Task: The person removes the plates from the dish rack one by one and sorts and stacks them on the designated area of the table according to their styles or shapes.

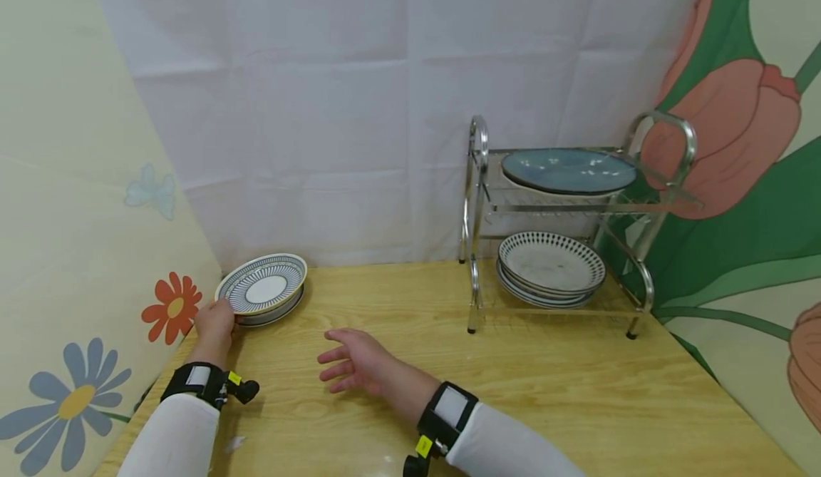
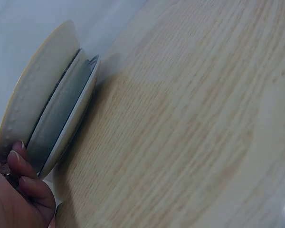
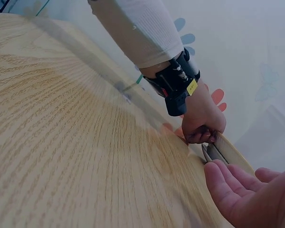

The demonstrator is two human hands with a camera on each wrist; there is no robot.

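At the table's back left corner lies a small stack of plates, the top plate (image 1: 266, 290) white with a blue radiating pattern and a yellowish rim. My left hand (image 1: 216, 324) pinches the near left edge of that top plate, fingers curled beneath its rim. In the left wrist view the top plate (image 2: 38, 80) is tilted up, with a gap above the lower plates (image 2: 69, 114). To the right of the stack, my right hand (image 1: 360, 364) hovers above the table with its fingers spread, holding nothing.
A two-tier metal dish rack (image 1: 474, 249) stands at the back right. Its upper tier carries a blue oval plate (image 1: 571, 171); a stack of patterned white plates (image 1: 551, 267) sits on the lower tier. White cloth (image 1: 321, 106) hangs behind the wooden table (image 1: 398, 306).
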